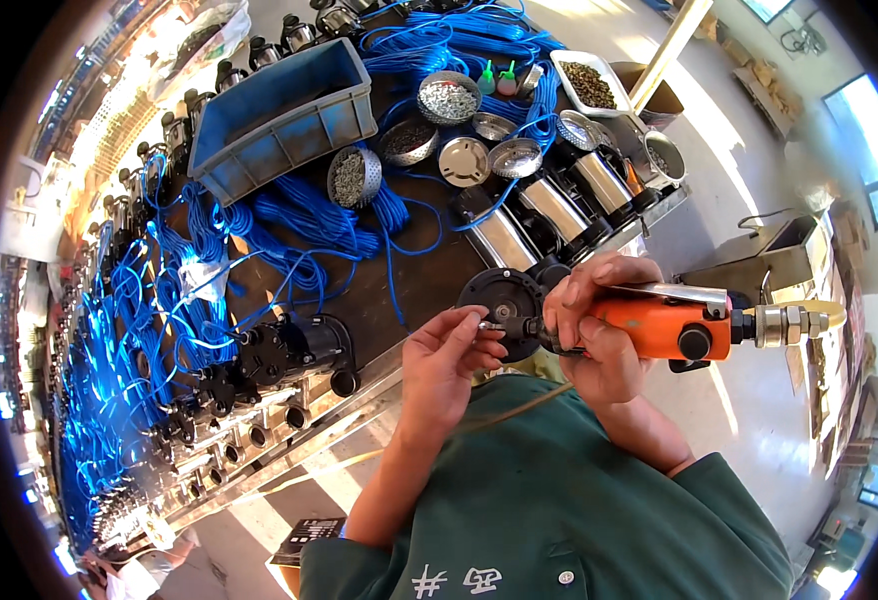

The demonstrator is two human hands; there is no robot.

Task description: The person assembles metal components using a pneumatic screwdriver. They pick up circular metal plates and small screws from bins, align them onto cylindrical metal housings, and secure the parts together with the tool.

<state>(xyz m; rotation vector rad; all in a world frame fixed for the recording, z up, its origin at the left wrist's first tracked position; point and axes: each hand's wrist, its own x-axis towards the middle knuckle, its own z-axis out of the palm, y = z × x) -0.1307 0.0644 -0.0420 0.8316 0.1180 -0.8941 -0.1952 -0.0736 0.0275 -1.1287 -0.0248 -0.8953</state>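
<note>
Shirt: dark green cloth covered the person's trunk on the near side of the black round flange.
Right hand: this hand, just right of the flange, was wrapped around the front part of an orange power tool.
Left hand: this hand, just left of the flange, pinched a small metal piece between thumb and fingertips, too small to identify, at the tool's tip.
Tool place: it was held to the right of the flange, its dark nose crossing in front of it; whether they touched could not be told.
Tool axis: the long axis ran sideways, nearly level in the view, nose pointing left, tail right of the flange.
Tool tail: metal fittings joined a pale yellow hose, well right of the flange.
Steel cylinders: several lay slanted just beyond the flange.
Black motor housing: one sat left of the flange, near the table edge.
Blue cables: coils spread beyond and left of the flange.
Screw bowls: one tilted, another farther beyond the flange.
Crate: a grey-blue box stood far beyond and left of the flange.
White tray: it held brass-coloured pieces, far beyond and right of the flange.
</note>
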